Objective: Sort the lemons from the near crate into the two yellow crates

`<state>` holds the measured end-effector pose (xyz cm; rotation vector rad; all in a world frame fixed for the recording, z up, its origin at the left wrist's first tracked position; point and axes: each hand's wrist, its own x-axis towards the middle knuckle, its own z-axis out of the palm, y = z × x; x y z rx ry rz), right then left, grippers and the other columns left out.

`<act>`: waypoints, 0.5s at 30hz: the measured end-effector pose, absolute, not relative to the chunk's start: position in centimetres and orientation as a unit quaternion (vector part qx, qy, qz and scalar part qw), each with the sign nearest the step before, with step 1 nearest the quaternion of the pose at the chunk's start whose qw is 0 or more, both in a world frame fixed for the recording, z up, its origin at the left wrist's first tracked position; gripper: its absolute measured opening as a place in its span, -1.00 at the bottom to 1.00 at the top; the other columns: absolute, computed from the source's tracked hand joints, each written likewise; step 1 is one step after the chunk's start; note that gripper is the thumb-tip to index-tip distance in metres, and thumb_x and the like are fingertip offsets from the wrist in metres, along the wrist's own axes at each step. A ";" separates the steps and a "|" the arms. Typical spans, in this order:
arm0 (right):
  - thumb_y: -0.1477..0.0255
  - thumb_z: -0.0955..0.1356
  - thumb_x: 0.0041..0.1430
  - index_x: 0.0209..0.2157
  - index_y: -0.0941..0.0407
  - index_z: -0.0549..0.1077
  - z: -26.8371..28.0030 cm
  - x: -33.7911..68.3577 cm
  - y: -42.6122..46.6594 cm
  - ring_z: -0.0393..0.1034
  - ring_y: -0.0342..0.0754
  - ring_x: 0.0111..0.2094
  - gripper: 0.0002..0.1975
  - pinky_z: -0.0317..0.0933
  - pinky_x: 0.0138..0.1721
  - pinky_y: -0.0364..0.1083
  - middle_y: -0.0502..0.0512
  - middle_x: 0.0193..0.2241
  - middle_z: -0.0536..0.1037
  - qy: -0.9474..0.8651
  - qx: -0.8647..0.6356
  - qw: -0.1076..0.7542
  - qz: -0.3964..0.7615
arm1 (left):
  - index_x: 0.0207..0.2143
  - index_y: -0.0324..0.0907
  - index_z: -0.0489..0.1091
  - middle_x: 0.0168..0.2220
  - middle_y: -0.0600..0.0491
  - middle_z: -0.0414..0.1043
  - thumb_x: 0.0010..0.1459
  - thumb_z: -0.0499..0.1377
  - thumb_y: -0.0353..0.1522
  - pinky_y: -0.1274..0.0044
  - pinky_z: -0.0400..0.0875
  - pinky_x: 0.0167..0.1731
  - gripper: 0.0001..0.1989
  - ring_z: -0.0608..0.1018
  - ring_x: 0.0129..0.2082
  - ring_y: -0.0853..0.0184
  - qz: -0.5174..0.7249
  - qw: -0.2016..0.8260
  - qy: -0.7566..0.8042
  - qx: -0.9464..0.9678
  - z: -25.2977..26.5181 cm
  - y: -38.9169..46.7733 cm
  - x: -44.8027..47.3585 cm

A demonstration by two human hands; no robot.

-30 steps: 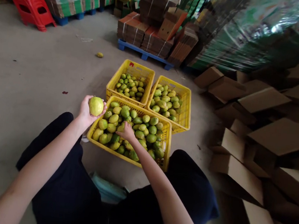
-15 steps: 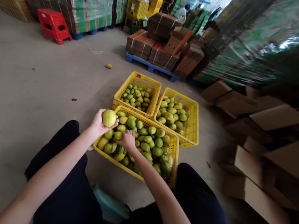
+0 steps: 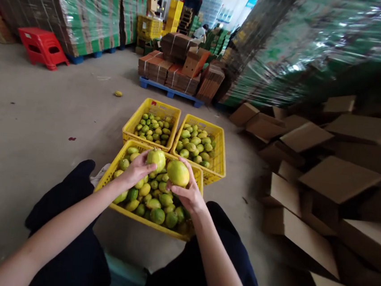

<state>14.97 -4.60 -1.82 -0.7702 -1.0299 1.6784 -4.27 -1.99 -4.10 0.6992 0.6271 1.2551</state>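
Green-yellow fruit [image 3: 156, 160] sits in the left hand [image 3: 136, 170], its fingers curled partway round, while the right hand [image 3: 192, 195] has a second fruit [image 3: 178, 173] between thumb and fingers; the two are held just apart above the front crate [image 3: 150, 225] of loose fruit [image 3: 157, 216]. Light, rounded grips probably serve best (such rind likely bruises under a pinch), and keeping both over the crate should spare them the hard floor [image 3: 61, 117].
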 end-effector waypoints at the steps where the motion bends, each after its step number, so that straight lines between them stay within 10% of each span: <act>1: 0.47 0.59 -0.26 0.12 -0.15 0.35 -1.9 15.1 -4.9 0.45 -0.09 -0.40 -0.16 0.41 -0.37 -0.08 -0.06 -0.20 0.54 -0.404 -0.305 0.503 0.701 | -0.06 -0.22 0.45 -0.17 -0.01 0.53 -0.23 0.49 -0.39 0.46 0.43 -0.03 -0.39 0.56 -0.09 0.21 0.573 0.688 0.280 0.346 -4.2 -1.9 -3.8; 9: 0.35 0.49 -0.03 0.11 -0.01 0.37 -2.4 15.7 -5.4 0.31 0.17 0.19 -0.38 0.21 0.22 0.17 0.12 0.17 0.42 -0.435 -0.416 0.637 0.482 | -0.01 -0.10 0.46 0.03 -0.05 0.49 -0.22 0.51 -0.37 0.43 0.40 0.03 -0.35 0.51 0.03 0.18 0.550 0.591 0.302 0.507 -4.3 -1.2 -2.9; 15: 0.45 0.51 -0.04 0.04 0.02 0.37 -3.5 15.2 -5.2 0.39 0.10 0.08 -0.43 0.31 0.13 0.11 0.14 0.02 0.48 -0.569 -0.458 0.631 0.260 | 0.01 -0.08 0.47 0.05 -0.05 0.46 -0.17 0.50 -0.36 0.37 0.39 0.10 -0.37 0.50 0.06 0.17 0.510 0.529 0.333 0.590 -4.5 -1.7 -4.0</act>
